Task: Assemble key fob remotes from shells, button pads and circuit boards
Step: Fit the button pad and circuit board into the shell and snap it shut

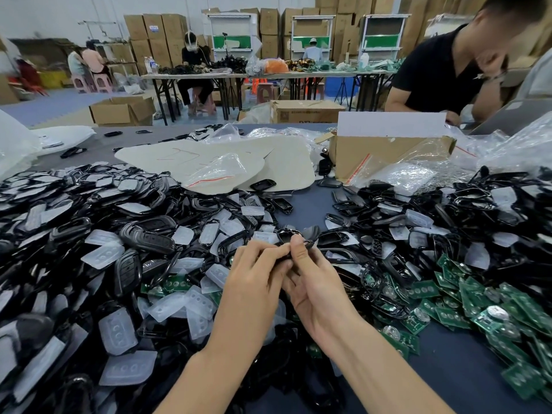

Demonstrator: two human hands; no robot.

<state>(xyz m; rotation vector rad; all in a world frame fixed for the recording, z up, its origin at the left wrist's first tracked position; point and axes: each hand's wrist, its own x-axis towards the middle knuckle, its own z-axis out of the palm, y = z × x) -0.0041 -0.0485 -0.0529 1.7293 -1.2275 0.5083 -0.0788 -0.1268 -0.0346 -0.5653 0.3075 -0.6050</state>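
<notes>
Both my hands meet at the table's middle around one black key fob shell [287,236]. My left hand [257,273] pinches its near left edge with curled fingers. My right hand [313,279] grips it from the right, thumb on top. Most of the shell is hidden by my fingers. Black shells [143,234] lie heaped on the left and right. Translucent white button pads [118,330] are mixed among them. Green circuit boards [454,315] are piled at the right.
A torn cardboard box [385,150] and clear plastic bags [400,174] sit beyond the piles. Beige sheets [209,156] lie at the centre back. A person in a black shirt [442,70] leans over the far right corner. Cartons and other tables stand behind.
</notes>
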